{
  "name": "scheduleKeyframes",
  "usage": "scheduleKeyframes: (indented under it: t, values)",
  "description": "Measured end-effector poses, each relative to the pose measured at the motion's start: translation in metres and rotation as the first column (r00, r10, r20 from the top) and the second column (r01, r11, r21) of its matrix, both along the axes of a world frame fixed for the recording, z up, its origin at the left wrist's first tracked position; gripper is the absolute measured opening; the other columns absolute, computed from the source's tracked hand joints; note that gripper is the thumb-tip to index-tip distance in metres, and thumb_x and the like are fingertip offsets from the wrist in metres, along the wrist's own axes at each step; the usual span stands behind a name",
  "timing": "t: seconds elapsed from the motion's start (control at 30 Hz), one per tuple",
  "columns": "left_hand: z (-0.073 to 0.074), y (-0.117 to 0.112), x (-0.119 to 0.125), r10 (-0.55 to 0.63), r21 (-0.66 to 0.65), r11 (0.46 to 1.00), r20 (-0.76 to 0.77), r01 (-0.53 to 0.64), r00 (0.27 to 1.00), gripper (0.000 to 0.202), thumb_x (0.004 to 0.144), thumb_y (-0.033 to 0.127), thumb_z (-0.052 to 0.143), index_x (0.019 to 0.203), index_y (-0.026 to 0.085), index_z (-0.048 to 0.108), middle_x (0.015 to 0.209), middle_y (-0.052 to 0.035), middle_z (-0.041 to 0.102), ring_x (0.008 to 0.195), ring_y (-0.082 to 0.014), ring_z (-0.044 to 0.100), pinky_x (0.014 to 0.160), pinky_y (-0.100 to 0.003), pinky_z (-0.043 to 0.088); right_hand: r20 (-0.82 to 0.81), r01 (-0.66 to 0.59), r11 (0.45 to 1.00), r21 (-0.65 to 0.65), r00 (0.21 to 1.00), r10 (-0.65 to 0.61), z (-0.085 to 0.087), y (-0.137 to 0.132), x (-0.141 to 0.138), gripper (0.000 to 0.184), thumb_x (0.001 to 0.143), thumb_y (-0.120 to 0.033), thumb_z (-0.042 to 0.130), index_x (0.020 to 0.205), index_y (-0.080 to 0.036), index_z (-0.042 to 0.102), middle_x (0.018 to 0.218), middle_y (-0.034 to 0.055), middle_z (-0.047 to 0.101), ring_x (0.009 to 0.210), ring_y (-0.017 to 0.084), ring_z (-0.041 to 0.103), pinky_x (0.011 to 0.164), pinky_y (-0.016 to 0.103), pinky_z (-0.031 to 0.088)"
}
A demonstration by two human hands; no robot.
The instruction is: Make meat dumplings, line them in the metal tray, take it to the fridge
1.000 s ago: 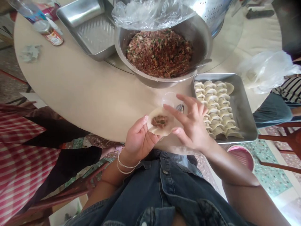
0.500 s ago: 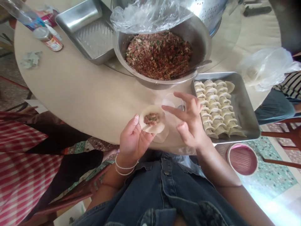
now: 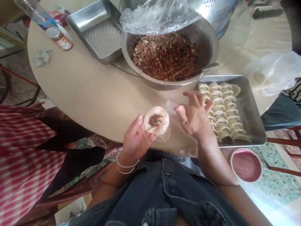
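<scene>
On the fingers of my left hand [image 3: 137, 138] lies a round dumpling wrapper [image 3: 162, 129], unfolded, its edge by my thumb. A small lump of meat filling [image 3: 155, 120] sits at its middle. My right hand [image 3: 196, 114] is raised to the right of the wrapper, fingers spread and holding nothing, over the table beside the dumpling tray. Beneath the left hand's wrapper another pale wrapper [image 3: 165, 137] rests near the table edge. A clear dish [image 3: 172, 106], partly hidden, is by my right hand. Ahead stands a metal bowl [image 3: 162, 84] of minced filling [image 3: 164, 56] with a spoon [image 3: 207, 67] in it.
A metal tray [image 3: 255, 125] at the right bears rows of folded dumplings [image 3: 219, 110]. Another metal tray [image 3: 98, 40], a jar [image 3: 60, 38] and a plastic bottle [image 3: 35, 14] are at the back left. Plastic film [image 3: 157, 18] hangs over the bowl. A person in checks sits at left.
My right hand has drawn back rightward from the wrapper, and its fingers have swung up and away. The wrapper now lies flatter in my left hand. The whole view has shifted slightly.
</scene>
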State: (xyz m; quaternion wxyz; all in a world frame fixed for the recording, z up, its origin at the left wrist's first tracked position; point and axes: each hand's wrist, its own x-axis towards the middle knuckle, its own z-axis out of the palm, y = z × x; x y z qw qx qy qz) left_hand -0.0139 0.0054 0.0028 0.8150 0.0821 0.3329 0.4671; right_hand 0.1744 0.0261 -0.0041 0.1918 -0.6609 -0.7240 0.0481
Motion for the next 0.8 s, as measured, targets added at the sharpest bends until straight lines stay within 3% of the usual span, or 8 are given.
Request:
scheduleKeyframes:
  t: [0.1,0.2,0.33,0.43,0.63,0.8]
  values:
    - [0.002,-0.001,-0.001,0.012,0.020,1.000,0.001,-0.012,1.000,0.041,0.097,0.038,0.039,0.110,0.012,0.068,0.116,-0.0117,0.071,0.127,-0.0304,0.056,0.113,-0.048,0.038,0.048,-0.045,0.997,-0.057,0.998,0.048,-0.005,0.004,0.000,0.077,0.094,-0.065,0.013,0.080,-0.021,0.074,0.136,0.0133,0.052,0.130,0.035,0.041,0.098,0.061,0.030]
    - [0.005,-0.002,0.001,-0.016,0.041,0.999,0.021,0.015,1.000,0.043,0.097,0.039,0.038,0.114,0.011,0.066,0.118,-0.0121,0.071,0.128,-0.0297,0.056,0.114,-0.046,0.037,-0.042,-0.062,0.997,0.049,0.997,0.064,0.001,-0.002,-0.003,0.074,0.095,-0.065,0.011,0.098,-0.025,0.074,0.136,0.0104,0.052,0.127,0.033,0.043,0.096,0.057,0.033]
    - [0.007,-0.002,0.005,-0.090,0.091,0.992,0.066,0.084,0.994,0.047,0.098,0.044,0.034,0.119,0.015,0.064,0.123,-0.0122,0.068,0.133,-0.0289,0.051,0.114,-0.046,0.038,-0.134,-0.272,0.949,0.161,0.946,0.294,0.013,-0.019,-0.013,0.069,0.094,-0.067,0.013,0.126,-0.030,0.062,0.145,0.0078,0.040,0.128,0.031,0.041,0.097,0.051,0.035]
    - [0.009,-0.003,0.007,-0.110,0.105,0.989,0.080,0.101,0.991,0.047,0.098,0.046,0.034,0.112,0.015,0.066,0.121,-0.0127,0.069,0.134,-0.0290,0.050,0.113,-0.045,0.039,-0.081,-0.388,0.905,0.175,0.910,0.406,0.015,-0.028,-0.023,0.065,0.092,-0.070,0.021,0.125,-0.033,0.062,0.150,0.0061,0.034,0.133,0.033,0.035,0.100,0.051,0.032]
    - [0.012,-0.002,0.004,-0.095,0.077,0.993,0.073,0.089,0.993,0.053,0.099,0.048,0.028,0.113,0.015,0.066,0.117,-0.0119,0.071,0.133,-0.0280,0.050,0.113,-0.042,0.039,0.090,-0.469,0.855,0.224,0.883,0.461,0.010,-0.040,-0.026,0.065,0.087,-0.075,0.031,0.130,-0.035,0.059,0.145,0.0035,0.046,0.130,0.028,0.036,0.101,0.044,0.031]
    - [0.015,-0.001,0.001,-0.074,0.117,0.991,0.076,0.065,0.994,0.056,0.099,0.047,0.025,0.108,0.013,0.069,0.115,-0.0129,0.072,0.132,-0.0296,0.051,0.109,-0.044,0.042,0.028,-0.450,0.813,0.369,0.880,0.474,0.003,-0.045,-0.013,0.057,0.094,-0.065,0.027,0.112,-0.032,0.070,0.136,0.0036,0.050,0.122,0.025,0.043,0.099,0.043,0.033]
